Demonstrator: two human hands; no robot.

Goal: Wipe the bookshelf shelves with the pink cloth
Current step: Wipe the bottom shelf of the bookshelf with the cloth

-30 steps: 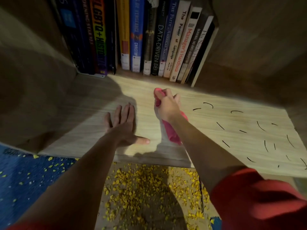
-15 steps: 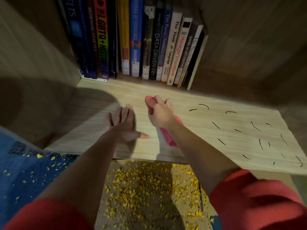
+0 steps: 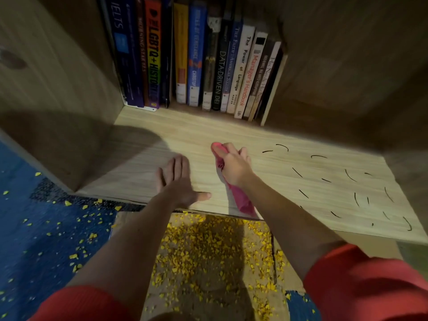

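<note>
My right hand (image 3: 234, 166) grips the bunched pink cloth (image 3: 240, 199) and holds it against the light wooden shelf (image 3: 185, 135) near its middle. One end of the cloth sticks out past my fingers toward the books; the other trails back to the shelf's front edge. My left hand (image 3: 177, 181) lies flat on the shelf just left of the cloth, fingers straight and thumb out to the right. Several short dark curved marks (image 3: 324, 179) are scattered over the right half of the shelf.
A row of upright books (image 3: 199, 59) stands at the back of the shelf, left of centre. Wooden side walls (image 3: 46, 72) close the shelf on both sides. Below the front edge lies a blue carpet (image 3: 34, 228) and a brown patch strewn with yellow crumbs (image 3: 208, 251).
The view has tilted slightly, showing more of the books. My right hand with the cloth has shifted a little back toward the front edge. My left hand stays flat in the same spot.
</note>
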